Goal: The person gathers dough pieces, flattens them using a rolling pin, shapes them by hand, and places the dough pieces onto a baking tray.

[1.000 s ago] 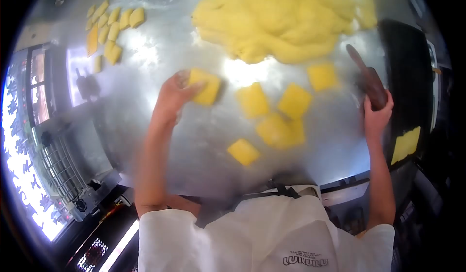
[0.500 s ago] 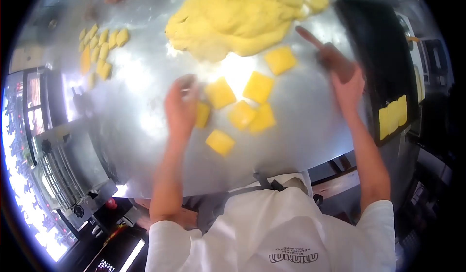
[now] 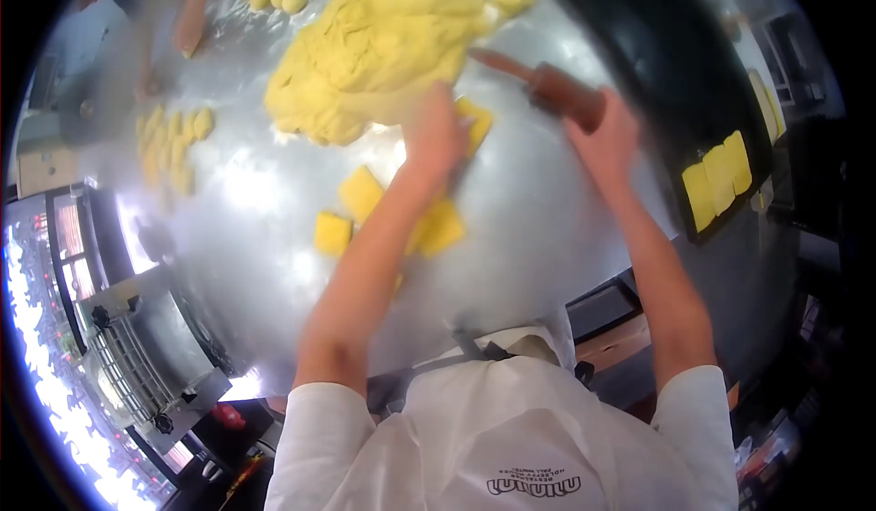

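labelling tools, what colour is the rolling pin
The rolling pin is reddish brown, seen best in the head view.

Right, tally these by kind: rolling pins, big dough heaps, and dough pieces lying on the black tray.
Rolling pin: 1
Big dough heap: 1
Dough pieces on the black tray: 3
Total: 5

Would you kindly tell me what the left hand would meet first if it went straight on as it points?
The left hand would probably meet the large yellow dough mound first, though the blurred hand's height is unclear.
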Demonstrator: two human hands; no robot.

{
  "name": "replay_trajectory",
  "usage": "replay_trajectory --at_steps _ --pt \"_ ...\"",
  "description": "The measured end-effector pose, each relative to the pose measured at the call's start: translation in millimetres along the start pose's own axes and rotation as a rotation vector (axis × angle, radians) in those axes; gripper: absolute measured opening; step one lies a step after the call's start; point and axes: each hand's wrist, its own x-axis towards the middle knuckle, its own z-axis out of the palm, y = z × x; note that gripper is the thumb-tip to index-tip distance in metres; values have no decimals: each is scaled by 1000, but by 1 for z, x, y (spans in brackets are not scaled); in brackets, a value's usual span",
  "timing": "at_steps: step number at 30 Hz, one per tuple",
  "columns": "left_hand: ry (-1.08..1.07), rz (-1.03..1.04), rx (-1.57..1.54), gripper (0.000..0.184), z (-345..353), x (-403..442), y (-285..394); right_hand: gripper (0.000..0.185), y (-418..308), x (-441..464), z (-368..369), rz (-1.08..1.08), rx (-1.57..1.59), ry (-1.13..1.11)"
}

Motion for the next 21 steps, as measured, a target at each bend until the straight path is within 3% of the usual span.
replay_trajectory --at_steps 3,4,7,10,13,15,17,20,21 --pt "42 -32 -69 44 15 -11 -9 70 1 0 -1 -32 27 3" --pt "58 -112 -228 40 17 -17 -3 70 2 0 -2 -49 44 7" --pt "-128 -327 -388 38 9 -29 16 69 6 1 0 -73 43 11" --pt "-2 -353 -503 33 5 -48 51 68 15 2 6 -105 42 40" --pt "96 -140 -249 29 5 -80 86 68 18 2 6 -138 80 64" --pt "227 241 -42 35 29 -117 80 67 20 4 8 -140 89 70" --pt "101 295 -71 42 44 -150 93 67 26 1 9 -145 96 65" --pt "222 250 -106 49 32 -172 94 67 30 4 10 -169 110 63" --pt "295 123 -75 51 21 -174 96 68 30 3 6 -176 110 53"
